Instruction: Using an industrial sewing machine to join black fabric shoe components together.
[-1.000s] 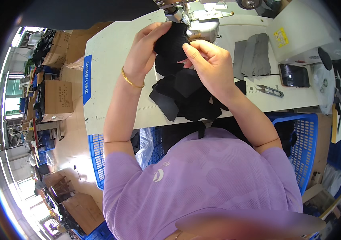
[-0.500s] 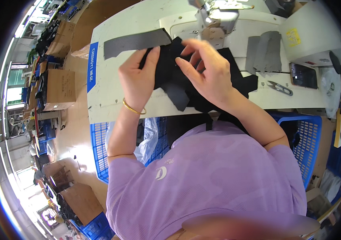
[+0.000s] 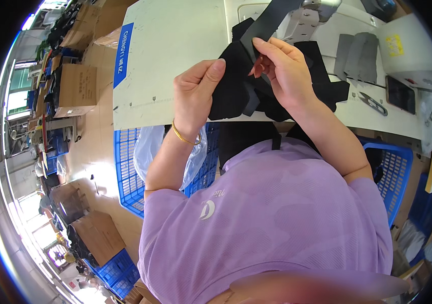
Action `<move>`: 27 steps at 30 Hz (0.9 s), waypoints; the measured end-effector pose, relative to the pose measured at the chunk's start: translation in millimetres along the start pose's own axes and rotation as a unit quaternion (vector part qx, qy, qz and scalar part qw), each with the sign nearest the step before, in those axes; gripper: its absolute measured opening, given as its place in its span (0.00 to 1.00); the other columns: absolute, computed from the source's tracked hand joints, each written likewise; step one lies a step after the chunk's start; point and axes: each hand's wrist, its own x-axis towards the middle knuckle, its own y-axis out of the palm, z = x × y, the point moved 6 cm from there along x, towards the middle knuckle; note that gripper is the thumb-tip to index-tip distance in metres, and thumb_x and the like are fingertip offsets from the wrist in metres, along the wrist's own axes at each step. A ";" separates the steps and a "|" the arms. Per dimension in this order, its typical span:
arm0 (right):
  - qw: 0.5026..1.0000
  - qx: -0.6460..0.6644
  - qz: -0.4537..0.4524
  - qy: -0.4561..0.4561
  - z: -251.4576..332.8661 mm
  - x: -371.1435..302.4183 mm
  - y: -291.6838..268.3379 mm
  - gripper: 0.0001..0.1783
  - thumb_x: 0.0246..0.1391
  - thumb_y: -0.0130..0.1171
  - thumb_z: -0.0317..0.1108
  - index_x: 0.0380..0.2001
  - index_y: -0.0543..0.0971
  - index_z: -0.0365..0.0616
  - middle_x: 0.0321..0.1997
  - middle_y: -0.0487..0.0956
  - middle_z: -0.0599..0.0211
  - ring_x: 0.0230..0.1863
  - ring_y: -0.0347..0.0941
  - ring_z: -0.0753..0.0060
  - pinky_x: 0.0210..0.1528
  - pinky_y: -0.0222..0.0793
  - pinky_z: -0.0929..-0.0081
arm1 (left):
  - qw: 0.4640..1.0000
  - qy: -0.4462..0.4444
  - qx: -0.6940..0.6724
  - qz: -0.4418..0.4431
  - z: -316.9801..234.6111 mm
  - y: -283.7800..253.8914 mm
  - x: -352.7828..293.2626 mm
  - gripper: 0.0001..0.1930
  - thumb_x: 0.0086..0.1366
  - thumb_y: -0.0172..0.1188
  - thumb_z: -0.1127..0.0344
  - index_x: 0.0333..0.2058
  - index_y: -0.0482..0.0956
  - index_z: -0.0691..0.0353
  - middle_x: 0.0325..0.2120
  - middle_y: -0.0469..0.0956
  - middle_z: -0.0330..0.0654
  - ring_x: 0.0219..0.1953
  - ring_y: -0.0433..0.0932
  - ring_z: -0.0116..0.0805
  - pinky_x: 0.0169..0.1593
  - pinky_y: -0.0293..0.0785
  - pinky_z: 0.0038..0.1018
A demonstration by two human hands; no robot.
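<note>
Left hand pinching black fabric piece over table near its front edge, right hand pinching grey strip; I'd match edges, pull lightly, avoid creases.

A matte black fabric piece spread rightward from the left grip, its edge pinched there. A long dark grey strip slanted up and away from the right grip. Angular black pieces overlapped below and right of it.
</note>
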 end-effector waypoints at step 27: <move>0.940 -0.303 0.034 -0.152 -1.4 -8.2 9.9 0.10 0.62 0.57 0.32 0.27 0.76 0.38 0.25 0.76 0.71 0.25 0.71 0.80 0.30 0.64 0.84 | 0.997 -0.070 -0.023 -0.025 44.9 -18.4 -10.3 0.14 0.69 0.59 0.62 0.35 0.82 0.70 0.23 0.73 0.27 0.26 0.65 0.15 0.29 0.64 0.16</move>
